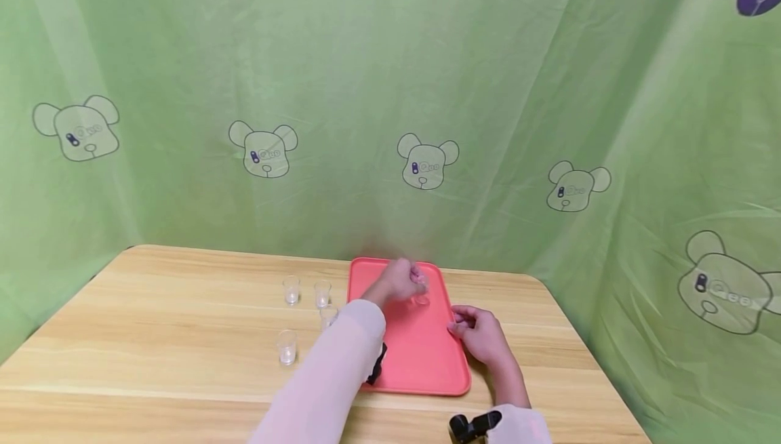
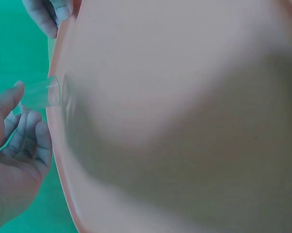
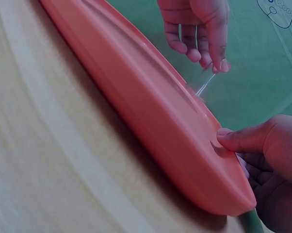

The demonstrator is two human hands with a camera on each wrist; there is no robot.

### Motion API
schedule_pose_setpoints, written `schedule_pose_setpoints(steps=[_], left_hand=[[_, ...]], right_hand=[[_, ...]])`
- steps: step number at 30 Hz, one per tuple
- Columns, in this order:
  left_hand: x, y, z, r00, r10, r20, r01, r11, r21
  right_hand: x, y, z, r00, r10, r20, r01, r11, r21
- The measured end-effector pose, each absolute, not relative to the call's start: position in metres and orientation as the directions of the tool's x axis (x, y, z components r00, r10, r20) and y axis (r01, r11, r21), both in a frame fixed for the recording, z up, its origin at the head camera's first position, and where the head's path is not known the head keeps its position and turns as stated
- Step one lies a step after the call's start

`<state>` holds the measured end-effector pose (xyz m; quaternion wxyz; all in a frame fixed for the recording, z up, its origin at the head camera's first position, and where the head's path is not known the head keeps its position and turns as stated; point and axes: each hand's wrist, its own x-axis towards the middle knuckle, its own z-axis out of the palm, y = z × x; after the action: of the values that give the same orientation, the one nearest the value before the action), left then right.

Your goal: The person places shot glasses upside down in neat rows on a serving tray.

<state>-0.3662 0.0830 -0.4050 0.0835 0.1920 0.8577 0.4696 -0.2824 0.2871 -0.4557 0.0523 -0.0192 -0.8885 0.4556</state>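
Observation:
Between thumb and fingers, my left hand holds a small clear glass over the far right part of the red tray. In the left wrist view the glass has its lower end close over the tray surface, with the fingertips around its other end. My right hand grips the tray's right edge. In the right wrist view the right thumb lies on top of the rim and the other fingers are partly hidden behind it.
Several more clear glasses stand on the wooden table left of the tray; my left sleeve partly covers one. A green curtain with bear-head drawings hangs behind and to the right of the table.

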Motion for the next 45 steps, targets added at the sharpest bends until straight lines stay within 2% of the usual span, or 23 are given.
schedule_pose_setpoints(steps=[18, 28, 40, 45], left_hand=[[-0.361, 0.09, -0.413, -0.913, 0.401, 0.076, 0.275, 0.466, 0.841], [-0.359, 0.091, -0.412, -0.92, 0.389, 0.057, 0.245, 0.452, 0.858], [-0.368, 0.086, -0.384, -0.918, 0.39, 0.072, 0.291, 0.538, 0.791], [-0.372, 0.072, -0.363, -0.905, 0.409, 0.118, 0.347, 0.547, 0.762]], right_hand=[[-0.284, 0.285, -0.455, -0.994, 0.065, 0.086, -0.033, 0.582, -0.812], [-0.283, 0.286, -0.455, -0.994, 0.067, 0.092, -0.037, 0.574, -0.818], [-0.283, 0.289, -0.455, -0.995, 0.057, 0.088, -0.037, 0.592, -0.805], [-0.283, 0.286, -0.455, -0.995, 0.063, 0.079, -0.027, 0.593, -0.805]])
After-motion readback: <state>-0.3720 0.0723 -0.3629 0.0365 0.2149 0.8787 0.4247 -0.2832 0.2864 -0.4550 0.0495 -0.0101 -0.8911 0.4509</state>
